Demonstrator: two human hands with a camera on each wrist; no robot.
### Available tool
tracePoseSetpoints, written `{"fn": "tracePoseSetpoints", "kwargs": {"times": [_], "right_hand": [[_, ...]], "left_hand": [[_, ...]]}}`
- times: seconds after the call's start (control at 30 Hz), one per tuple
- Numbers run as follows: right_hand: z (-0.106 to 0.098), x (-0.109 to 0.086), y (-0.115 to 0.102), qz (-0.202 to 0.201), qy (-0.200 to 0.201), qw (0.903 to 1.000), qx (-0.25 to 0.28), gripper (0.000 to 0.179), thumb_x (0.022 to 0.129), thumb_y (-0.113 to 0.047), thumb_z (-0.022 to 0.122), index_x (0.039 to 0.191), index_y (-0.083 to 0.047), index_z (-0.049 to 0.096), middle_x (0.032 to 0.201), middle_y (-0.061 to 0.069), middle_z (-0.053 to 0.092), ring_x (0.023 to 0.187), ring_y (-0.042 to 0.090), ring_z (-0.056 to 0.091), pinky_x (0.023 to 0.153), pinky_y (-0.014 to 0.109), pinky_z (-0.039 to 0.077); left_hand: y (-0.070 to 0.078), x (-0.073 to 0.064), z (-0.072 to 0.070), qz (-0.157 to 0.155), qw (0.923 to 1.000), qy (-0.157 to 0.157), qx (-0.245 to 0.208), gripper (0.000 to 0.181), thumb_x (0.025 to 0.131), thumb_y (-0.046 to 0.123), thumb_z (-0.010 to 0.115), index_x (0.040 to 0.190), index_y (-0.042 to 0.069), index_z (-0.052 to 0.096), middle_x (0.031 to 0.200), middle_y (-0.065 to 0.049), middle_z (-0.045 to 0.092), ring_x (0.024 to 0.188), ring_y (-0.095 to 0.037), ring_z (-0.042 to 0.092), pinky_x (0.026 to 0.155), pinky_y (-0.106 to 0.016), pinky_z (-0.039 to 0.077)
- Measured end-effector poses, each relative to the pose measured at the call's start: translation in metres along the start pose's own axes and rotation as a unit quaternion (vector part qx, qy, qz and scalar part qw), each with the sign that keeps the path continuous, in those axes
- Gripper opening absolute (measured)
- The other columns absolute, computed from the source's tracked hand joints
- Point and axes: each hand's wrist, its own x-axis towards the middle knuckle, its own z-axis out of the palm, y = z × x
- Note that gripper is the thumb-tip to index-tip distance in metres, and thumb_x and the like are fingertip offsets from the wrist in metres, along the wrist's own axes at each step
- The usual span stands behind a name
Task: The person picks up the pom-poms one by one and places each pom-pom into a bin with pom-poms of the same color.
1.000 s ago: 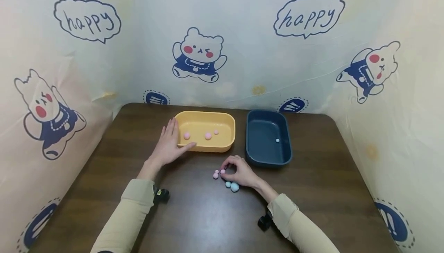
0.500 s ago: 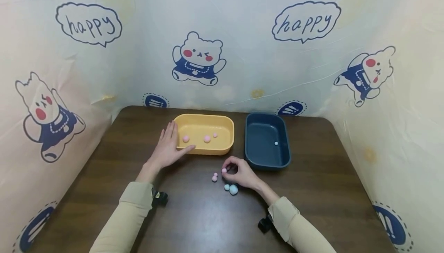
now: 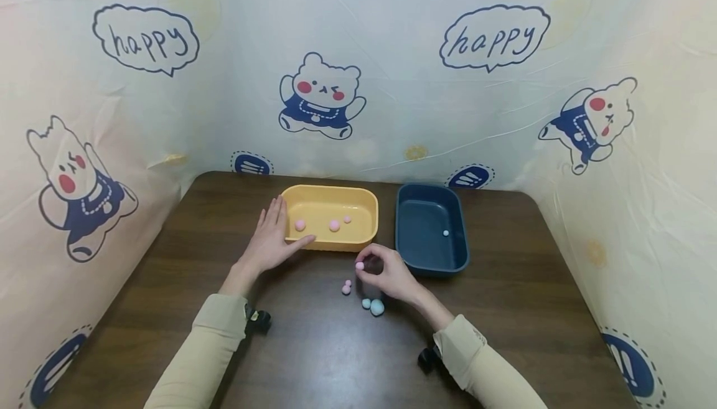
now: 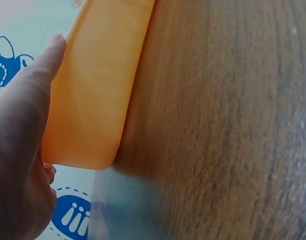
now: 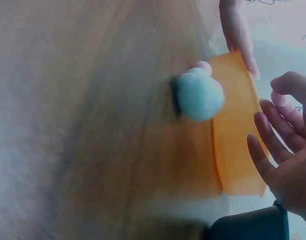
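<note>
Between thumb and forefinger, my right hand [image 3: 389, 272] pinches a small pink ball [image 3: 360, 266], held over the table just in front of the yellow tray [image 3: 366, 246]. In the right wrist view the same pink ball [image 5: 279, 98] shows at the fingertips. My left hand [image 3: 270, 238] rests at the tray's left end, fingers straight along the rim and thumb over the front edge. Several pink balls, one of them a larger ball [image 3: 334, 226], lie inside that tray. On the table are two pink balls [image 3: 346, 289] side by side and two light blue balls, the larger ball [image 3: 377, 307] nearer me.
A dark blue tray [image 3: 432, 270] stands right of the yellow one, with a small pale ball [image 3: 445, 233] in it. Both trays are near the back of the brown wooden table [image 3: 504, 309]. A printed cloth [image 3: 224, 85] hangs behind and at the sides.
My right hand has lifted the pink ball off the table, away from the two other pink balls and toward the yellow tray. The left hand stays at the tray's end.
</note>
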Motion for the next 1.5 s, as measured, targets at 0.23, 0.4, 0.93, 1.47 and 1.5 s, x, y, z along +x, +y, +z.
{"fn": "tracePoseSetpoints", "kwargs": {"times": [0.23, 0.4, 0.93, 1.47, 1.5], "right_hand": [[-0.008, 0.007, -0.008, -0.003, 0.012, 0.9999, 0.007, 0.018, 0.098, -0.007, 0.079, 0.115, -0.007, 0.073, 0.111, 0.011, 0.076, 0.104, 0.033, 0.073, 0.1, 0.054, 0.062], [-0.015, 0.013, -0.013, -0.017, 0.025, 0.9995, 0.006, 0.017, 0.098, -0.006, 0.08, 0.114, -0.007, 0.074, 0.111, 0.011, 0.077, 0.103, 0.031, 0.072, 0.099, 0.061, 0.061], [-0.03, 0.045, -0.015, -0.022, 0.051, 0.9983, -0.018, 0.013, 0.099, -0.007, 0.079, 0.11, -0.004, 0.074, 0.109, 0.015, 0.076, 0.105, 0.032, 0.073, 0.1, 0.064, 0.062], [-0.024, 0.074, -0.008, 0.012, 0.052, 0.9968, -0.059, 0.012, 0.1, -0.01, 0.079, 0.109, -0.004, 0.074, 0.11, 0.014, 0.077, 0.111, 0.031, 0.071, 0.105, 0.051, 0.06], [-0.023, 0.075, -0.007, 0.015, 0.052, 0.9968, -0.059, 0.012, 0.1, -0.01, 0.079, 0.109, -0.004, 0.074, 0.11, 0.014, 0.078, 0.112, 0.031, 0.071, 0.106, 0.052, 0.059]], "left_hand": [[0.0, 0.0, -0.001, -0.002, 1.0, -0.003, -0.001, 0.135, 0.094, 0.085, 0.06, 0.173, -0.003, -0.005, 0.185, -0.023, -0.007, 0.174, -0.044, 0.002, 0.141, -0.063, 0.003], [0.001, -0.001, -0.001, -0.007, 0.9999, -0.008, -0.004, 0.136, 0.094, 0.086, 0.059, 0.174, -0.002, -0.006, 0.185, -0.02, -0.01, 0.174, -0.042, -0.001, 0.142, -0.062, 0.001], [0.003, -0.001, -0.003, -0.002, 1.0, -0.004, -0.008, 0.135, 0.094, 0.085, 0.06, 0.174, -0.004, -0.003, 0.186, -0.02, -0.009, 0.174, -0.043, 0.001, 0.142, -0.062, 0.002], [0.002, -0.001, -0.003, -0.005, 0.9999, -0.007, -0.012, 0.134, 0.095, 0.085, 0.059, 0.174, -0.002, -0.005, 0.186, -0.019, -0.01, 0.175, -0.041, -0.001, 0.142, -0.061, 0.001], [0.002, -0.001, -0.002, -0.003, 0.9999, -0.007, -0.012, 0.134, 0.095, 0.085, 0.059, 0.174, -0.002, -0.006, 0.186, -0.019, -0.01, 0.174, -0.041, -0.002, 0.142, -0.061, 0.0]]}}
